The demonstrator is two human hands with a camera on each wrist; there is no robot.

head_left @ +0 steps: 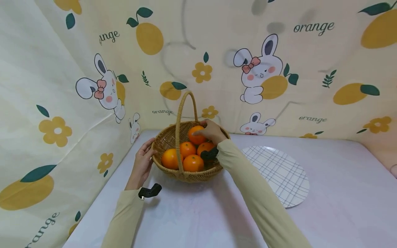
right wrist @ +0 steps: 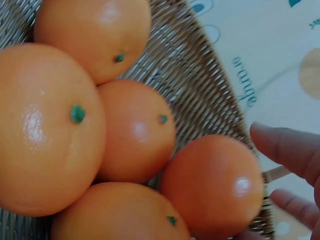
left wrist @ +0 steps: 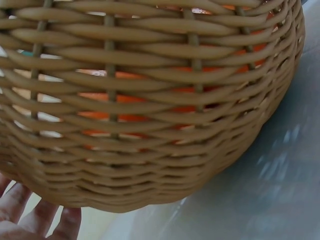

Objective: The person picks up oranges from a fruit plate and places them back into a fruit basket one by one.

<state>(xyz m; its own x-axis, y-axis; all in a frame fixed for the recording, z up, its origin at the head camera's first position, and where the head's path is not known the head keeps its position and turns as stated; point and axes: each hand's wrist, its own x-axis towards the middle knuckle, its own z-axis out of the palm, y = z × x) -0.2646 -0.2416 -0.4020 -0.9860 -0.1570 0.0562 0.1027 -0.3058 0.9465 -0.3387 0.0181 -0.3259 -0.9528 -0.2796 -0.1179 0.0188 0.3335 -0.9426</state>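
A wicker basket (head_left: 198, 177) with a tall arched handle stands on the table with several oranges inside. At its left side my left hand (head_left: 142, 162) holds the rim. In the left wrist view its fingers (left wrist: 65, 222) meet the basket's lower edge in the picture, and the thumb is hidden. My right hand (head_left: 214, 132) reaches in over the right rim, around the rearmost orange (head_left: 196, 137). The right wrist view shows that orange (right wrist: 212, 185) resting against other oranges, with two spread fingers (right wrist: 287, 145) apart from it.
Right of the basket lies a round white plate (head_left: 279, 172) with a dark grid pattern, partly behind the right sleeve (head_left: 248, 182). A printed cloth (head_left: 217, 69) with rabbits and oranges rises behind the table and on its left.
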